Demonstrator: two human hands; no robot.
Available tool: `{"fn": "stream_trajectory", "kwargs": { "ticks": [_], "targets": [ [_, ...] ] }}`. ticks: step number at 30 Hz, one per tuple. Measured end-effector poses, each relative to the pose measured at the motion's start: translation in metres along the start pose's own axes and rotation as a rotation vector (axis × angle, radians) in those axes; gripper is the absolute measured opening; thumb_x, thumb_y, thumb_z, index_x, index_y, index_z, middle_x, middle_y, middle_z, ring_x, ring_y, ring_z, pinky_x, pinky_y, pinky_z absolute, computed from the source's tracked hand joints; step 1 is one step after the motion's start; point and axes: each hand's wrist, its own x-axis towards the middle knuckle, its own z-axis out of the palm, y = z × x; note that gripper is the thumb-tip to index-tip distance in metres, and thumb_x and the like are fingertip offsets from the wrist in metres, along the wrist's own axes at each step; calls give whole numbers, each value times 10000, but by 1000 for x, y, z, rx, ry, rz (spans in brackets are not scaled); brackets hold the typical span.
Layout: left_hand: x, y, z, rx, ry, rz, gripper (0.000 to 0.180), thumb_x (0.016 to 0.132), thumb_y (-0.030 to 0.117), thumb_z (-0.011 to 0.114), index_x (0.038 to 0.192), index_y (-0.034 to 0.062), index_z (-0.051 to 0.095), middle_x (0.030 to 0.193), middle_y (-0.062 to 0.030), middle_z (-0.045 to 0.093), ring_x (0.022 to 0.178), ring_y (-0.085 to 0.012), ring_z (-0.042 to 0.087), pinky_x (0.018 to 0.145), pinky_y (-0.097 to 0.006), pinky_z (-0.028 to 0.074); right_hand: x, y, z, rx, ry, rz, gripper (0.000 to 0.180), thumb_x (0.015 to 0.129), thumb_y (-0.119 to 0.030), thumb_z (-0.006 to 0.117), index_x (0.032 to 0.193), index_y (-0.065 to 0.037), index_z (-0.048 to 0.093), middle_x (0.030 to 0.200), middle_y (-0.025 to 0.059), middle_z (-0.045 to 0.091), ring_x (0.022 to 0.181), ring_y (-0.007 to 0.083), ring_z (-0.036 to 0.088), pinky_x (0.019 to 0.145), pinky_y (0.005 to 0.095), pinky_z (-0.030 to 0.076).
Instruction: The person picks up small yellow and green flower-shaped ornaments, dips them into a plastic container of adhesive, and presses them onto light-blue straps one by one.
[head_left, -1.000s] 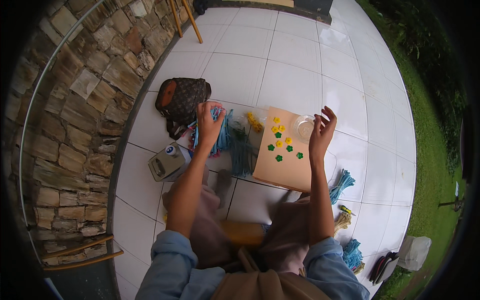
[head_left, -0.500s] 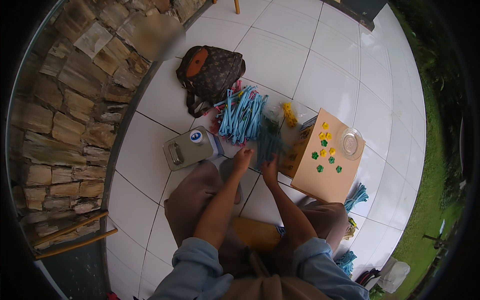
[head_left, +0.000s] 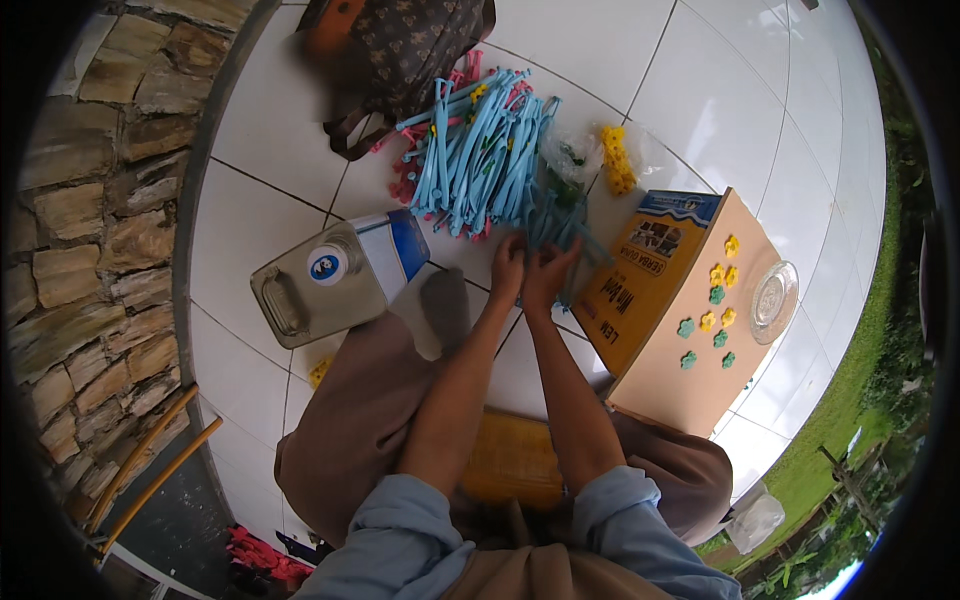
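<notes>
My left hand and right hand are together at the near edge of the heap of blue plastic strips on the white tiled floor. Both sets of fingers are curled round a small bundle of teal strips that trails off the right side of the heap; how tightly they pinch it I cannot tell, since the fingertips are buried among the strips. I judge I am gathering or sorting a few strips out of the pile, so the next move calls for drawing them free without dragging the tangle along.

Just to the right stands a cardboard box, its top dotted with little yellow and green flower pieces and a clear round dish at its far right edge. Beyond the box lie a clump of yellow pieces and a clear plastic bag. To the left a metal canister lies on its side, and a brown patterned bag sits at the far end of the heap.
</notes>
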Motion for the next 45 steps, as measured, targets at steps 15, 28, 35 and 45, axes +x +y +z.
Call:
{"fn": "stream_trajectory", "kwargs": {
  "ticks": [15,28,35,45],
  "targets": [
    [-98,173,5,-92,143,568,331,818,-55,368,1114,26,491,1128,-119,495,1069,-233,486,916,-338,376,-92,-107,-90,397,-41,-281,726,762,27,588,1336,-53,151,841,104,548,676,155,572,621,269,462],
    [-179,301,0,784,-581,1236,463,708,-83,503,1142,72,453,1161,-142,461,1120,-292,423,968,-351,348,-104,-230,-248,380,-629,-520,682,781,28,580,1318,-83,174,837,133,563,712,159,587,569,255,483],
    [-178,304,24,745,-501,1115,295,768,57,594,1006,33,423,915,-154,563,819,-314,596,686,-397,464,-77,-234,-288,376,-604,-487,457,903,-113,463,1306,-47,259,969,161,604,854,191,590,789,302,471],
    [-204,330,36,783,-530,840,259,844,153,480,1043,61,341,592,-178,533,583,-379,566,527,-431,411,-71,-229,-312,320,-566,-678,675,772,88,542,1337,-117,236,1227,98,452,1012,201,517,823,298,465]
  ]
}}
